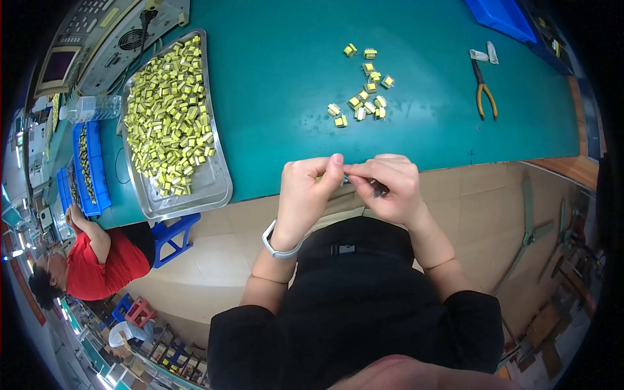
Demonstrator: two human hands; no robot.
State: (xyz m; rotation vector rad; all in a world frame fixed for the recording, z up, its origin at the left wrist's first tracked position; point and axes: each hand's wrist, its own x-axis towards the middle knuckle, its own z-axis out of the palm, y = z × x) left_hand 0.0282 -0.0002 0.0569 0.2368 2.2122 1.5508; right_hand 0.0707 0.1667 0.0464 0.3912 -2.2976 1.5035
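Close together at the table's front edge, both my hands are closed and meet fingertip to fingertip. My left hand (305, 195), with a pale band on its wrist, pinches a small part mostly hidden by the fingers; a bit of yellow shows there. My right hand (391, 185) has its thumb and forefinger against the same spot, and something dark pokes out within its curled fingers, too covered to name. Beyond them lies a loose group of small yellow transformers (363, 96) with metal pins. At the left, a metal tray (218, 185) holds a heap of similar yellow transformers (170, 110).
Pliers with yellow handles (482, 94) lie at the right beside small white pieces (492, 53). A blue bin (500, 19) stands at the far right. Instruments (123, 39), a plastic bottle (97, 108) and blue trays (97, 166) are at the left, near a co-worker in red (107, 266).
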